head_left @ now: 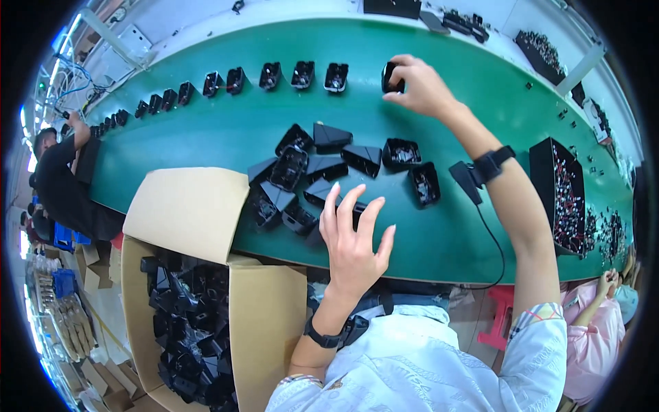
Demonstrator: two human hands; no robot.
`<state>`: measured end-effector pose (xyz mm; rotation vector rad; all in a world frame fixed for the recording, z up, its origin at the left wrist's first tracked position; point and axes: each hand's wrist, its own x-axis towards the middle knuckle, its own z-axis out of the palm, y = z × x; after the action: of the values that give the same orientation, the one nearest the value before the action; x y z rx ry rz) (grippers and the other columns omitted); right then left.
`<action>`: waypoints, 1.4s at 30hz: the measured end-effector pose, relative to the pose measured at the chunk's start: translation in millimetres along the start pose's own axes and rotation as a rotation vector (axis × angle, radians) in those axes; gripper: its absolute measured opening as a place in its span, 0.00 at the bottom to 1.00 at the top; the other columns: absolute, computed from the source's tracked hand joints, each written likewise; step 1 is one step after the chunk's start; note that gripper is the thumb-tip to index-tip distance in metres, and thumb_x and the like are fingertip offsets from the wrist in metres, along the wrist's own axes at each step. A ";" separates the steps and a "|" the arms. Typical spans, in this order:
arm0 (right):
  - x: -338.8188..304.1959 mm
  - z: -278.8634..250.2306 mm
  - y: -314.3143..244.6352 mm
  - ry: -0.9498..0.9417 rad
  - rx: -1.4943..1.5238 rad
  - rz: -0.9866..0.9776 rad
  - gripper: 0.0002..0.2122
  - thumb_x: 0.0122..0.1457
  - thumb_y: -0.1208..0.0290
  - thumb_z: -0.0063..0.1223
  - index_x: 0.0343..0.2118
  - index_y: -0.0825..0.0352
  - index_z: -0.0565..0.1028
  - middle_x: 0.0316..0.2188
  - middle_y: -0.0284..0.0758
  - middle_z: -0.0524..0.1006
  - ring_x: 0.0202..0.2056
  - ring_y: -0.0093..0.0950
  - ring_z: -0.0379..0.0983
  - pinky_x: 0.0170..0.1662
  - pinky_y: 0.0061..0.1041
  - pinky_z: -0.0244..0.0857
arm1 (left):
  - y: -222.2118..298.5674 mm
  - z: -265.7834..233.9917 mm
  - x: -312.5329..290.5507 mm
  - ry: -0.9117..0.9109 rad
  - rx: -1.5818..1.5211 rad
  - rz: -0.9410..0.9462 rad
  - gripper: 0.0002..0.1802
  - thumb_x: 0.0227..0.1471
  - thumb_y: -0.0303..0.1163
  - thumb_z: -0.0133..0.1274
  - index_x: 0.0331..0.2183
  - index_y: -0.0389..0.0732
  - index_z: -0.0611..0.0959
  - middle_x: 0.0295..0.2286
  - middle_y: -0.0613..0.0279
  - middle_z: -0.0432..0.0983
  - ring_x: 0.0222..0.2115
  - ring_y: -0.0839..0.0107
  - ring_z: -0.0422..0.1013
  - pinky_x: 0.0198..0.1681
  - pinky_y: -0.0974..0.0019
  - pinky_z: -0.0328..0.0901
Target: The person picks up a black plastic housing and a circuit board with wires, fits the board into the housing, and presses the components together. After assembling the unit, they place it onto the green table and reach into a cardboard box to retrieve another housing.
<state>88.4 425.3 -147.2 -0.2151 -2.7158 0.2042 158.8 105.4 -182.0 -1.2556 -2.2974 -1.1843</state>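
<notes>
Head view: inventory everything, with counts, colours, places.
Table: 1, green, centre.
Row cases: over ten, black, far side.
Loose cases: over ten, black, mid-table.
Carton: 1, brown, left, holding black cases.
Parts box: 1, black, right.
Small parts: many, dark, beside box.
Stool: 1, red, lower right.
Other people: 2+, black and pink tops, left, right.
Wristbands: 2, black, one per arm.
Left grip: 1, bare, near loose cases.
Right grip: 1, bare, on black case.

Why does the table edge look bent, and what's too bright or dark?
Head view: the fisheye lens bows the green table and leaves corners black; head view: lights at the left rim glare white; head view: black housings in the cardboard box blend together, while the left hand looks fairly clear.
</notes>
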 end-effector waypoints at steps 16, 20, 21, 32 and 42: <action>-96.1 -120.5 -20.7 -0.025 0.111 0.012 0.15 0.56 0.63 0.65 0.42 0.65 0.79 0.51 0.41 0.78 0.53 0.40 0.73 0.56 0.38 0.67 | -17.2 13.2 -3.6 0.031 -0.558 -0.028 0.28 0.50 0.23 0.63 0.52 0.34 0.74 0.47 0.52 0.74 0.49 0.61 0.70 0.55 0.59 0.64; -191.4 -224.7 5.5 0.119 0.000 0.439 0.09 0.58 0.69 0.62 0.35 0.70 0.81 0.29 0.35 0.83 0.31 0.24 0.78 0.38 0.25 0.71 | -4.3 21.6 -15.2 -0.110 -0.960 -0.308 0.20 0.61 0.31 0.53 0.53 0.35 0.70 0.43 0.57 0.71 0.41 0.71 0.68 0.51 0.66 0.62; -215.4 -251.8 24.4 0.115 -0.096 0.588 0.09 0.59 0.69 0.61 0.35 0.71 0.81 0.28 0.34 0.83 0.29 0.22 0.77 0.35 0.23 0.70 | 1.7 23.0 -15.1 -0.137 -0.996 -0.295 0.20 0.61 0.31 0.53 0.53 0.35 0.70 0.43 0.57 0.71 0.41 0.71 0.68 0.51 0.66 0.62; -296.1 -237.6 100.7 0.093 -0.061 0.751 0.09 0.53 0.69 0.65 0.31 0.71 0.83 0.22 0.35 0.81 0.24 0.22 0.75 0.32 0.25 0.70 | -3.4 29.3 -9.6 -0.263 -0.872 -0.338 0.15 0.60 0.31 0.53 0.48 0.36 0.74 0.36 0.62 0.73 0.33 0.76 0.68 0.40 0.71 0.64; -329.9 -261.8 146.2 0.091 -0.001 0.863 0.09 0.58 0.69 0.60 0.33 0.71 0.79 0.26 0.32 0.80 0.29 0.20 0.77 0.35 0.22 0.71 | -0.2 40.0 -8.7 -0.281 -0.802 -0.284 0.15 0.60 0.31 0.53 0.47 0.36 0.76 0.35 0.62 0.74 0.33 0.76 0.68 0.39 0.71 0.64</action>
<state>511.3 538.0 -62.2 -1.3448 -2.3579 0.4140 169.4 130.9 -212.2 -1.4193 -2.3119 -2.3163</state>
